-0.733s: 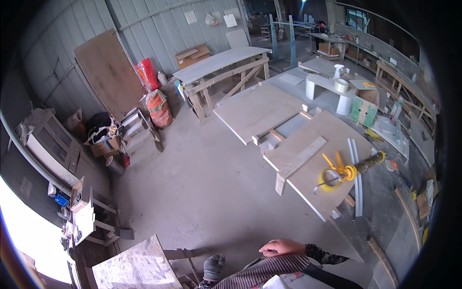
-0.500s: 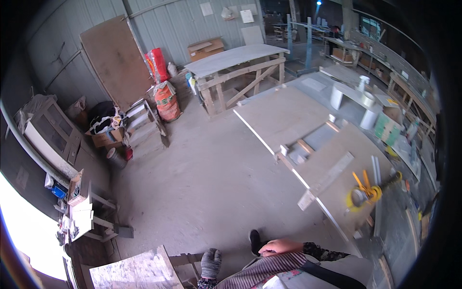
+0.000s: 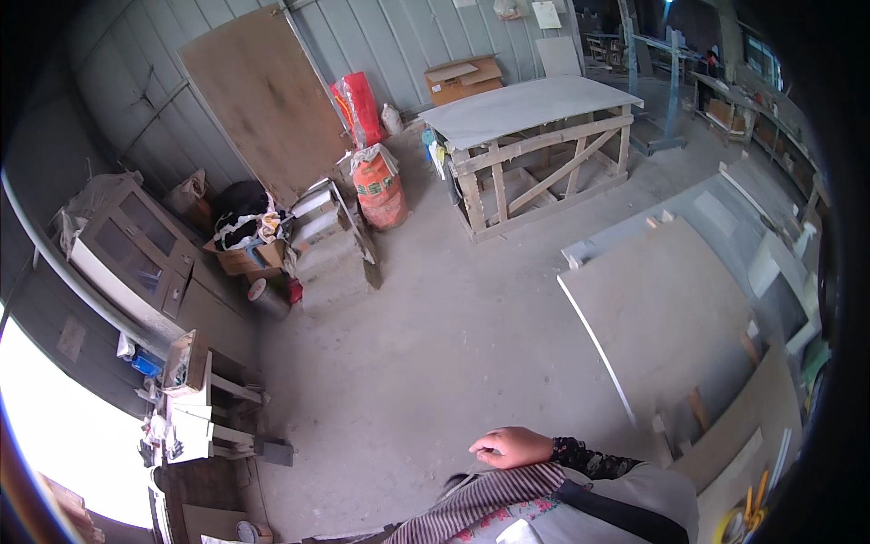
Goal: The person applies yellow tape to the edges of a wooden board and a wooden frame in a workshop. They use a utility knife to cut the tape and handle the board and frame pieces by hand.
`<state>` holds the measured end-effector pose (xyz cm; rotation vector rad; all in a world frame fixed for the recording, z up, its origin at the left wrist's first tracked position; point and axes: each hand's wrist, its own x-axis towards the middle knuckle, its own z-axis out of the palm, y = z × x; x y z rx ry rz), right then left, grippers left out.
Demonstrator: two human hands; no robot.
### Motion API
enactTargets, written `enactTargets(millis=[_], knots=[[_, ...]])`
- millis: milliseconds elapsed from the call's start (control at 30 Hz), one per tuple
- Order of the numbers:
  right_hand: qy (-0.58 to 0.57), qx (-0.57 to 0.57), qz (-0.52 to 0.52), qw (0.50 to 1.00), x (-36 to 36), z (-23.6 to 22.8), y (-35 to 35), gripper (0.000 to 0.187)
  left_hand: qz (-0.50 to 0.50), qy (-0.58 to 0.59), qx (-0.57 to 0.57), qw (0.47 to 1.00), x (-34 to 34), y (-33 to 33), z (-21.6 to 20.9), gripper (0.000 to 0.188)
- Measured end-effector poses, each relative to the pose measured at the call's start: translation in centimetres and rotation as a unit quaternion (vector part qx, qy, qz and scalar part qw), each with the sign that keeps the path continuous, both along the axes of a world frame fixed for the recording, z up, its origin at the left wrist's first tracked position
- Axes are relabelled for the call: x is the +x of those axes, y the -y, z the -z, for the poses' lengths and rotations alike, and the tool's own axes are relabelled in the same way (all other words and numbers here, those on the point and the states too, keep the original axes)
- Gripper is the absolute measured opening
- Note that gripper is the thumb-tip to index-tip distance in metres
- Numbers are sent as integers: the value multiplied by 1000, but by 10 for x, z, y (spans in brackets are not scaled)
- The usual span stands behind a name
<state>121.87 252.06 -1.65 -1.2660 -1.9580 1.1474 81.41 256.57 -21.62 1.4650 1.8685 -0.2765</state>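
My right hand, bare below a dark patterned sleeve, is held in front of my body at the lower middle. Its fingers are loosely bent and a little apart, and nothing shows in them. Just below it lies striped cloth on my clothing, beside a dark strap. My left hand is outside the picture. Across the floor to the right, a large brown board with a white edge lies on a low work surface.
A wooden-framed table with a grey top stands ahead. Left of it are an orange sack, small steps and a leaning brown panel. A cabinet and a small bench line the left. Yellow-handled tools lie lower right.
My view has swung left, so the surroundings sit further right. The grey-gloved left hand and a pale board at lower left have gone from sight. My right hand has risen slightly.
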Motion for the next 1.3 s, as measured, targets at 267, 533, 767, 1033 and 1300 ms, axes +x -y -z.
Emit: enactTargets(millis=[267, 533, 767, 1033, 1300], knots=[[-18, -86, 41, 995, 88, 27, -126, 39, -3, 17, -3, 1000, 73, -199, 62, 30], [-11, -38, 266, 963, 177, 4, -267, 30, 108, 15, 9, 994, 195, -513, 90, 26], [28, -146, 389, 909, 258, 1, -324, 37, 66, 152, 12, 986, 436, -833, 70, 24], [-48, -90, 520, 848, 413, 32, -376, 37, 716, -61, 165, 675, 713, -868, 104, 23], [-27, -96, 568, 817, 612, 0, -404, 42, 525, -32, 2, 850, 895, -806, 99, 34]])
